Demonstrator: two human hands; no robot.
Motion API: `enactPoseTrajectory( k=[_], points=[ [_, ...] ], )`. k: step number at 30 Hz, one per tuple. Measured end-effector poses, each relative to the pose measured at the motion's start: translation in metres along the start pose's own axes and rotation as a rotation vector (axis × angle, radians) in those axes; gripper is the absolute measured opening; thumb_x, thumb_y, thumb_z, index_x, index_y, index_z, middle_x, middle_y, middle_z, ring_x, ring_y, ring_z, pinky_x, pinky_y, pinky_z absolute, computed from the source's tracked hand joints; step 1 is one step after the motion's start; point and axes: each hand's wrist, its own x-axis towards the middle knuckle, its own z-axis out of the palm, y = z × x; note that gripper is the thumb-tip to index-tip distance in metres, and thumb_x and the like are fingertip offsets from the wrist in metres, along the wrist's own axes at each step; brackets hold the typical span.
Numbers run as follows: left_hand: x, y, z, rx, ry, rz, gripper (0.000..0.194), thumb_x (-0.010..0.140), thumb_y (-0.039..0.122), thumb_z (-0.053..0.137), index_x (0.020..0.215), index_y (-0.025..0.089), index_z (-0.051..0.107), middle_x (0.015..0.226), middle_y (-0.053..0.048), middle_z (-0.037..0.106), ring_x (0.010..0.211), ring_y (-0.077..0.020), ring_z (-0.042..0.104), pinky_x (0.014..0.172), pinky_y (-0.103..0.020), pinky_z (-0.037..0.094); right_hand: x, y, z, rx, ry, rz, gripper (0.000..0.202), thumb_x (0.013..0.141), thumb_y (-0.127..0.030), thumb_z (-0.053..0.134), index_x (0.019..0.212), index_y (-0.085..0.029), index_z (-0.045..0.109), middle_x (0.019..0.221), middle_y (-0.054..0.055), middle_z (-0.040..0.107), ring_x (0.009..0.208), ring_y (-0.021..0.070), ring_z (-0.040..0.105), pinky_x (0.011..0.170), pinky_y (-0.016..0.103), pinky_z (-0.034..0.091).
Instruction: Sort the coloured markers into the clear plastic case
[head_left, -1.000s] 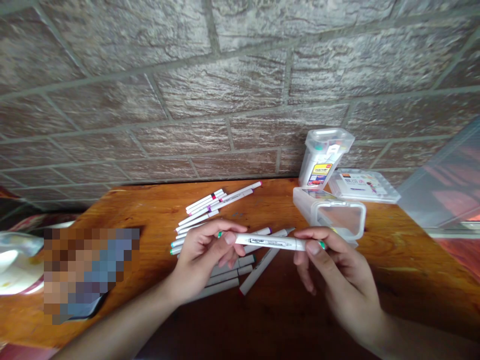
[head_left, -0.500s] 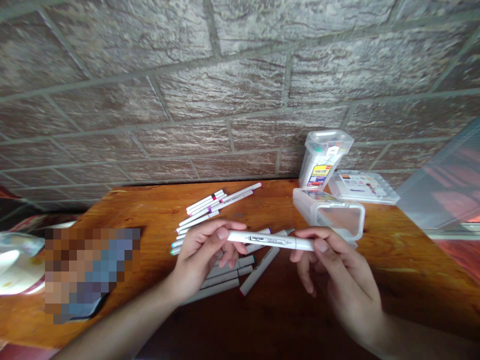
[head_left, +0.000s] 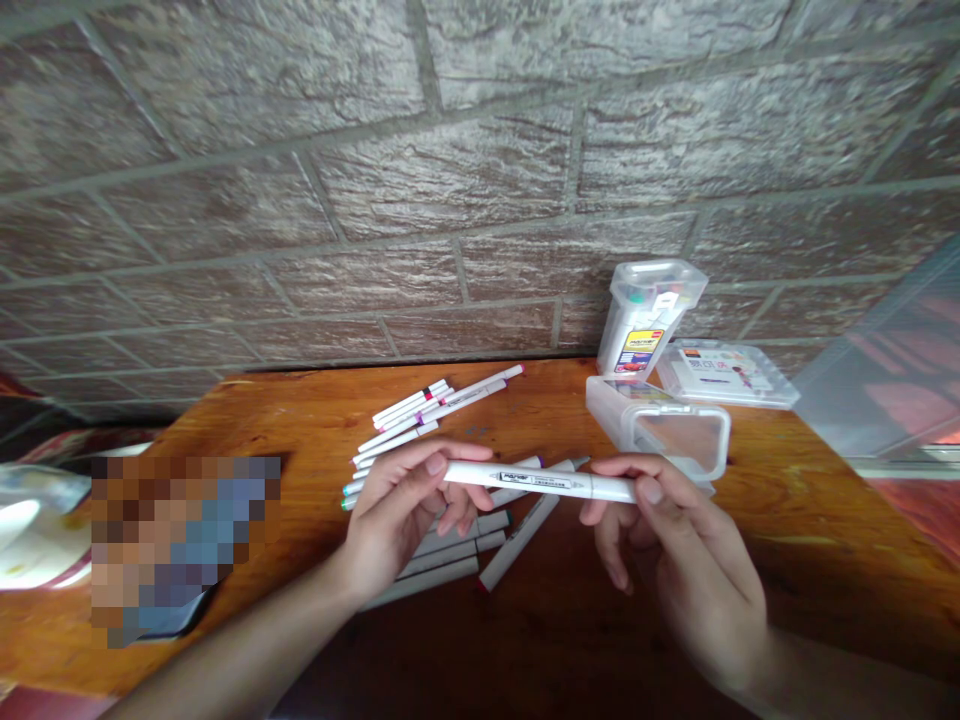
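"Marker" stands on the held pen (head_left: 540, 481) and upright case (head_left: 643, 322).

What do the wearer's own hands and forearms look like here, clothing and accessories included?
The bare, five-fingered left hand and right hand show no gloves, rings, watch or bracelet. The left forearm and right forearm show no sleeve within the picture; the right one lies in shadow.

two hands (head_left: 382, 525), one held marker (head_left: 536, 479); more than ten loose markers (head_left: 527, 528) on one bench (head_left: 562, 400), some hidden, so no exact count; three clear plastic boxes (head_left: 637, 345) near its far right corner.
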Motion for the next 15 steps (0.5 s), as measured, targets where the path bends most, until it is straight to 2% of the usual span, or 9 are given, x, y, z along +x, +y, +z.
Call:
enactPoseTrajectory(
  k=[9, 15],
  points=[
    [0.0011, 0.0031, 0.0028, -0.006, -0.002, 0.021, 0.030, 0.104, 0.034, 0.065, 0.113, 0.013, 0.084, 0.081, -0.012, 0.081, 0.054, -0.0121, 0.056, 0.055, -0.026, 0.048, 0.0010, 0.0007, 0.0012, -0.005, 0.013, 0.016, 0.025, 0.109, -0.042, 0.062, 0.113, -0.024, 0.079, 0.081, 0.004, 0.074, 0.047, 0.0113, 0.059, 0.040, 0.020, 0.049],
    [-0.0013, 0.0003, 0.0008, 0.137, -0.021, 0.110, 0.028, 0.107, 0.033, 0.063, 0.121, 0.017, 0.081, 0.085, -0.009, 0.080, 0.057, -0.0111, 0.058, 0.057, -0.025, 0.051, 0.0012, 0.0019, 0.0001, -0.037, 0.014, 0.010, 0.027, 0.109, -0.044, 0.062, 0.113, -0.024, 0.079, 0.079, 0.002, 0.073, 0.045, 0.0104, 0.058, 0.040, 0.020, 0.048]
  ],
)
